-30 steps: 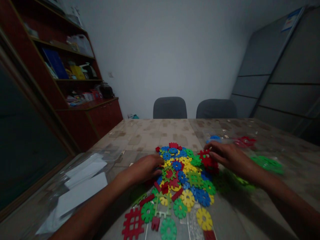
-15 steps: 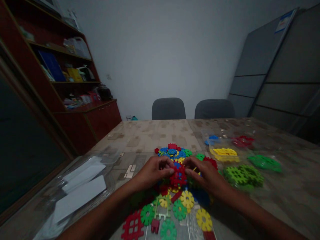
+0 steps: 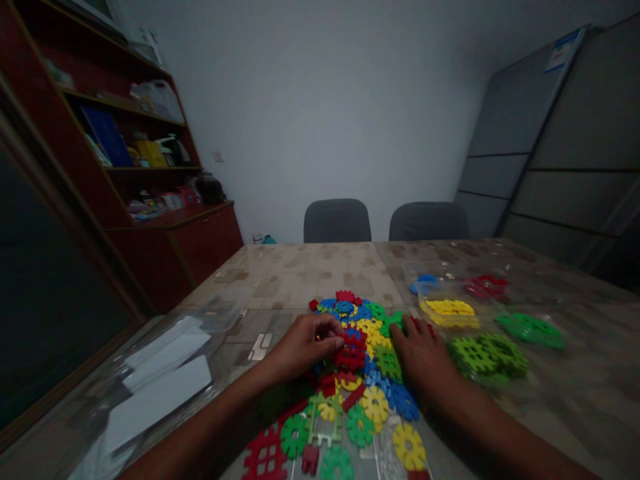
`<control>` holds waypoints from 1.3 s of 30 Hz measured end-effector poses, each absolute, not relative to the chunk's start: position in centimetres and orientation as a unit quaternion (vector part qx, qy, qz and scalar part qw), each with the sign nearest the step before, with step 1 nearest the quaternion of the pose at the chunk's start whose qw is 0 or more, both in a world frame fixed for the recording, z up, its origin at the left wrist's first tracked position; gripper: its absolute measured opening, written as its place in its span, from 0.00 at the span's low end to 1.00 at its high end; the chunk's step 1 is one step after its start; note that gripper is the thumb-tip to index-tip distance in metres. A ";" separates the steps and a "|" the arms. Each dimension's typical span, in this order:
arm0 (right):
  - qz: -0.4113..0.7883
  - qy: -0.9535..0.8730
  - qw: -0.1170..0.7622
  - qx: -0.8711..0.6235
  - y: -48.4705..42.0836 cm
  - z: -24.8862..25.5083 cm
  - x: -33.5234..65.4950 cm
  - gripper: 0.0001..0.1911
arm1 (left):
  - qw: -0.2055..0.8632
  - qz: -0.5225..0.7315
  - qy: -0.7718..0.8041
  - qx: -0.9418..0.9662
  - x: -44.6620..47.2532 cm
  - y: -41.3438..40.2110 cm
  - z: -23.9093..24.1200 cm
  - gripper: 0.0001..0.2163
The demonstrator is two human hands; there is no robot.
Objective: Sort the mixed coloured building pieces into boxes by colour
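Observation:
A red square lattice piece [image 3: 351, 353] of interlocking plastic is pinched between the thumb and fingers of my left hand [image 3: 317, 347], above a colourful heap. My right hand [image 3: 425, 350] lies at the heap's right side, fingers stretched out, touching or just over a green piece [image 3: 393, 323] and red ones partly hidden by the fingers. Beside it is a light green lattice piece [image 3: 389, 362]. Around the hands spread yellow gear-shaped pieces [image 3: 375, 404], blue ones [image 3: 404, 402] and green ones [image 3: 295, 435]. A larger red lattice piece [image 3: 265, 455] lies near the front.
Clear containers at the right hold sorted pieces: yellow [image 3: 449, 308], light green [image 3: 487, 355], green [image 3: 531, 329], red [image 3: 486, 287] and blue [image 3: 425, 283]. White cards [image 3: 160, 400] in clear plastic lie at the left. Two grey chairs [image 3: 337, 221] stand beyond the table [image 3: 300, 270].
My right hand has come off the red lattice piece and moved right, its fingers now spread over the heap's side. My left hand keeps the red piece, shifted slightly left.

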State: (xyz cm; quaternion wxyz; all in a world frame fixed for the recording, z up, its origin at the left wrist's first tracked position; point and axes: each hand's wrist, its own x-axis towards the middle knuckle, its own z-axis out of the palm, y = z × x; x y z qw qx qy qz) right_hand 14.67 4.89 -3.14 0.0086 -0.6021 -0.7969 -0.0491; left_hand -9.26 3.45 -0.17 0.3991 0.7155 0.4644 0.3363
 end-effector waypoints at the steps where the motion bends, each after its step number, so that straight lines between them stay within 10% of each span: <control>1: -0.042 -0.797 0.015 -0.602 5.0 -3.1 14.8 0.23 | 0.398 0.336 0.464 0.716 -9.3 3.4 -0.2 0.10; 15: 0.283 -0.810 0.310 -0.409 3.3 -0.7 14.4 0.12 | 0.459 0.342 0.466 0.674 -8.8 3.2 -0.5 0.15; 39: 0.468 -0.790 0.253 -0.306 3.3 -1.0 14.4 0.11 | 0.549 0.329 0.439 0.630 -7.2 1.9 -0.5 0.16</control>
